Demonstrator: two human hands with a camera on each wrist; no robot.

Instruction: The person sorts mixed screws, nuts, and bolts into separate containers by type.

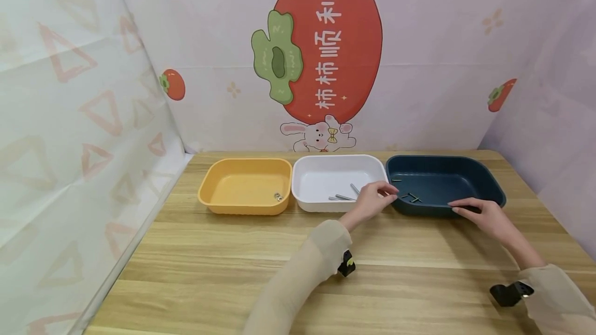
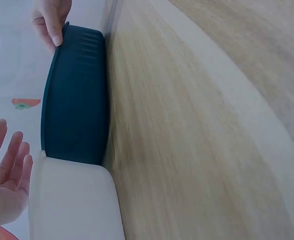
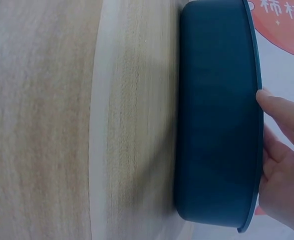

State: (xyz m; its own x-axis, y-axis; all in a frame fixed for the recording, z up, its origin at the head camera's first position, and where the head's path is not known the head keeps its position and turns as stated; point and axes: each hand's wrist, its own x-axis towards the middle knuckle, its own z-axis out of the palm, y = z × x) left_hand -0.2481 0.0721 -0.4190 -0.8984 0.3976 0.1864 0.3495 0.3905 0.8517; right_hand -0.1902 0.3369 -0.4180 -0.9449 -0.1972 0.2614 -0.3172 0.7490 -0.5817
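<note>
My right hand (image 1: 489, 217) pinches the near rim of the dark teal tray (image 1: 433, 185), thumb outside and fingers inside. Several small screws (image 1: 413, 198) lie in that tray, mostly toward its left end. Where the teal tray meets the white tray (image 1: 321, 172), my left hand (image 1: 371, 201) hovers over the rims. Its thumb and fingers (image 2: 11, 159) are spread apart in the left wrist view, with nothing visible between them. Several thin silver rods (image 1: 342, 197) rest in the white tray, partly hidden behind the left hand.
A yellow tray (image 1: 247, 182) stands left of the white one, holding a few small metal nuts (image 1: 278, 196). All the trays sit in a row at the back of the wooden table (image 1: 209, 273). Printed cloth (image 1: 209, 30) hangs behind and at the sides.
</note>
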